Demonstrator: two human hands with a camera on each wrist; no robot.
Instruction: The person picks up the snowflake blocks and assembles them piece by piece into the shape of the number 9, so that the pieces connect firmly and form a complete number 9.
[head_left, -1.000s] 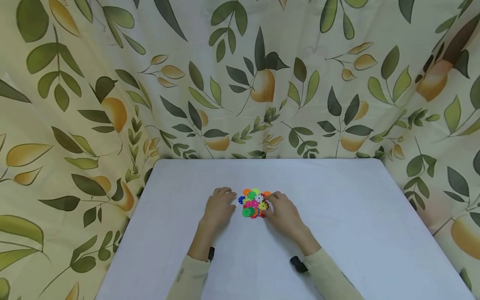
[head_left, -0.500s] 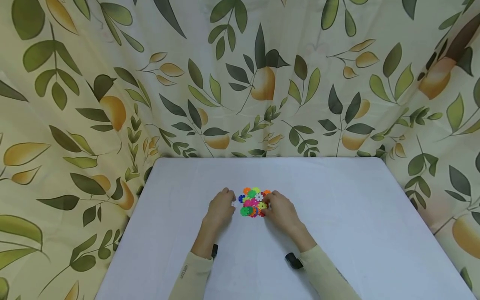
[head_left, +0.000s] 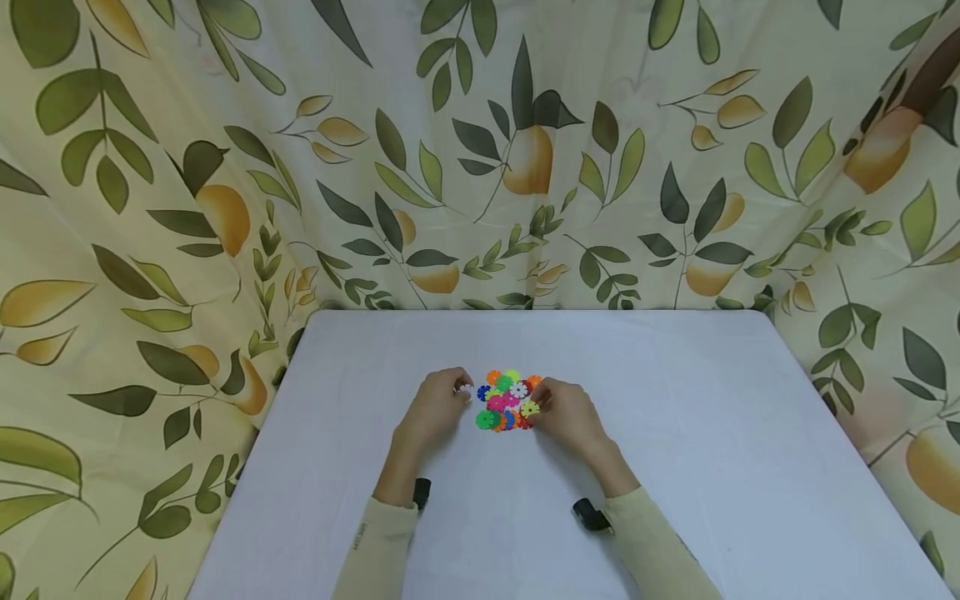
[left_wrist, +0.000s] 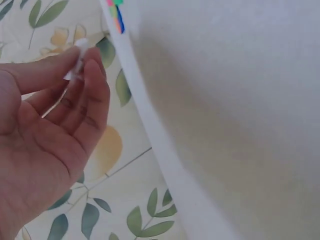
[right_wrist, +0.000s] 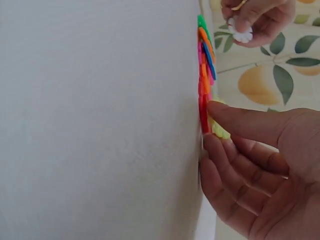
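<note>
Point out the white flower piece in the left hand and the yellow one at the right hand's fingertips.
White flower piece (right_wrist: pixel 244 37): right wrist view, on the uncovered lower part of its face.
Yellow flower piece (head_left: pixel 529 408): head view, on the middle of its face.

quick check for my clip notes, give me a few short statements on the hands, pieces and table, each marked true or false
1. The left hand pinches a white piece. True.
2. The right hand holds a blue piece. False: it holds a yellow piece.
3. The pile of colored pieces lies between the two hands. True.
4. The table is black. False: it is white.
5. The curtain behind the table has a leaf pattern. True.
</note>
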